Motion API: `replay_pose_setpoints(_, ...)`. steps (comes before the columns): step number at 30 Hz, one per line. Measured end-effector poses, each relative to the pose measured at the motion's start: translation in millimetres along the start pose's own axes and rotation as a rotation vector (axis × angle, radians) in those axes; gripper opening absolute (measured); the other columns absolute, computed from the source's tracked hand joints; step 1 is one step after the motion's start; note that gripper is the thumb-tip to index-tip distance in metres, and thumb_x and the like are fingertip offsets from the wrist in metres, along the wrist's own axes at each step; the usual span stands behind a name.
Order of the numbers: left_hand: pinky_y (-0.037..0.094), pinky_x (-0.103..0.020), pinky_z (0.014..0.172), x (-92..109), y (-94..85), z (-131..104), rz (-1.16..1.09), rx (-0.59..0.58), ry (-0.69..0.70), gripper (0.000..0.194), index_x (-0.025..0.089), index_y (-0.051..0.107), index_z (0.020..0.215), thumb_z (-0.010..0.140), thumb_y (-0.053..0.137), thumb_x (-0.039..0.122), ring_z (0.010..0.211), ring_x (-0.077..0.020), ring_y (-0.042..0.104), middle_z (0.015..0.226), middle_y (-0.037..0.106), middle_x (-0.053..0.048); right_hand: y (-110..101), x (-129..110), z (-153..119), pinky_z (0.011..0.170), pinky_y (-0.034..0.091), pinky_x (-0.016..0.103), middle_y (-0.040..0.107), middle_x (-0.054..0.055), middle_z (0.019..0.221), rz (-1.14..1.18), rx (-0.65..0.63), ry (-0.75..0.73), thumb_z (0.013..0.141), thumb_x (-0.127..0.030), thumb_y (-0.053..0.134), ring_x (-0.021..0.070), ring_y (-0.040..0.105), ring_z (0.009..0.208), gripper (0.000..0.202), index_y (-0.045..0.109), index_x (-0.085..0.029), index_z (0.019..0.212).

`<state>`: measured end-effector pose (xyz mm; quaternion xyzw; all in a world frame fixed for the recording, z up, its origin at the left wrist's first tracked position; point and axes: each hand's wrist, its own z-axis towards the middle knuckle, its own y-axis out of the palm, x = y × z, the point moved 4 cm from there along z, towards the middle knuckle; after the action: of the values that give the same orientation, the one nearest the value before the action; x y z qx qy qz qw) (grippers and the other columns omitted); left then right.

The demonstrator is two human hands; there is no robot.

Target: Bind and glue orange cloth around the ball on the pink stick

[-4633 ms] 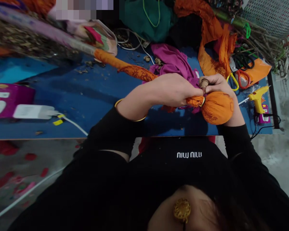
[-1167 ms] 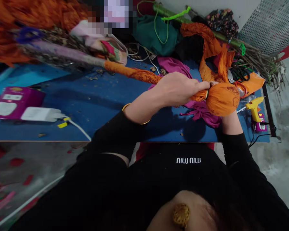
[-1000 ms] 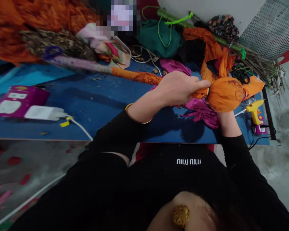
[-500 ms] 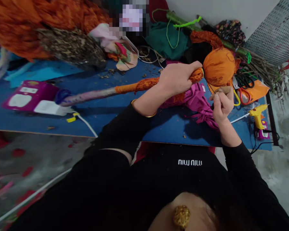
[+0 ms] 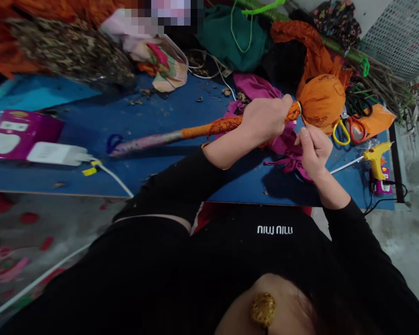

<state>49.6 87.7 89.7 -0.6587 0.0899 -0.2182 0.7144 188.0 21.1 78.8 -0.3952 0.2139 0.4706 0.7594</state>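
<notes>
A stick, wrapped in orange cloth along its upper part and in silvery, pinkish wrapping lower down, slants across the blue table. On its upper end is a round ball covered in orange cloth, with a pale yellow band at its neck. My left hand is closed around the cloth-wrapped stick just below that neck. Close under the ball, my right hand has its fingers curled together; anything inside them is too hidden to make out. Magenta cloth lies crumpled beneath both hands.
Scissors with yellow and red handles and a yellow glue gun lie at the right. Leftward are a purple box and a white power strip. A bag of dry leaves and teal cloth lie behind.
The view has shifted, so the table's left side sits further left. My right hand has drawn its fingers in more tightly below the ball. My left hand keeps its hold on the stick.
</notes>
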Motion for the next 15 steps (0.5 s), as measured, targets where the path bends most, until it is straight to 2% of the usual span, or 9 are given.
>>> replay_pose_setpoints(6,0.054,-0.036,0.081,-4,13.0,3,-0.073,-0.016,-0.023,0.036,0.018,0.062,0.128,0.094,0.049,0.017,0.099,-0.0302,0.076,0.106,0.078,-0.014,7,1,-9,0.060,0.042,0.034,0.046,0.000,0.059,-0.132,-0.050,-0.167,0.109,-0.045,0.041,0.0142,0.044,0.056,0.053,0.047,-0.025,0.060)
replay_pose_setpoints(9,0.054,-0.035,0.077,-4,17.2,6,-0.050,-0.047,-0.001,0.039,0.017,0.062,0.130,0.092,0.052,0.019,0.098,-0.0309,0.077,0.107,0.079,-0.015,10,5,-8,0.061,0.043,0.034,0.042,-0.001,0.060,-0.128,-0.110,-0.191,0.109,-0.046,0.040,0.0143,0.043,0.057,0.054,0.046,-0.024,0.060)
replay_pose_setpoints(13,0.052,-0.034,0.075,-2,16.4,5,-0.014,-0.074,0.058,0.043,0.015,0.059,0.138,0.097,0.049,0.026,0.095,-0.0307,0.077,0.108,0.079,-0.017,0,4,3,0.071,0.054,0.037,0.057,0.003,0.072,-0.004,-0.181,-0.181,0.108,-0.051,0.043,0.0168,0.058,0.069,0.048,0.061,-0.024,0.072)
replay_pose_setpoints(15,0.052,-0.035,0.075,1,15.5,2,0.003,-0.099,0.108,0.045,0.016,0.058,0.140,0.099,0.048,0.031,0.094,-0.0312,0.077,0.107,0.079,-0.018,-13,3,13,0.077,0.059,0.039,0.064,0.005,0.089,0.079,-0.126,-0.176,0.106,-0.054,0.047,0.0179,0.066,0.081,0.045,0.065,-0.024,0.078)
